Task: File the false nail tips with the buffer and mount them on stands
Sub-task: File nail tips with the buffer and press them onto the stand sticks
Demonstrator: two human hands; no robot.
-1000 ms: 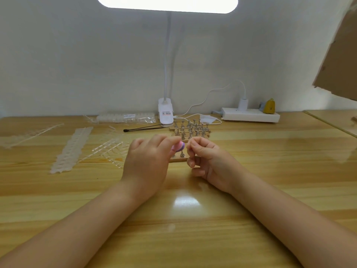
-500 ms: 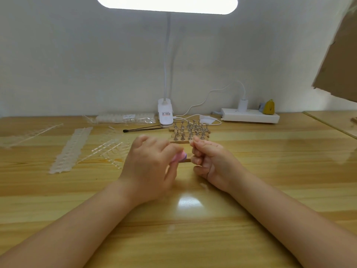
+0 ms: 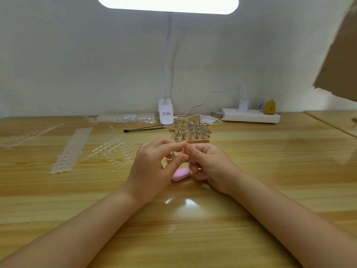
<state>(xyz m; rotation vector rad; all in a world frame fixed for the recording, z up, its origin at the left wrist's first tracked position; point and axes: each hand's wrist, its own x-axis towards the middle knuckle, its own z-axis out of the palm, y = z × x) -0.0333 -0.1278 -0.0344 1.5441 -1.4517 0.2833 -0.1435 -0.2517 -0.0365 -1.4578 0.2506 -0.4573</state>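
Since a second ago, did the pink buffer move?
Yes. The pink buffer left the left hand and now lies on the table, nearer the camera, farther from the wooden stand racks.

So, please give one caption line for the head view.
Both hands meet above a pink buffer on the table, near the stands.

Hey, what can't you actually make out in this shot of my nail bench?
- Nail tip, head view: too small and clear to see between the left hand and right hand.
- Nearest stands: mostly hidden behind the fingers.
- Lamp clip label: too small to read.
- Cardboard: cut off by the right edge.
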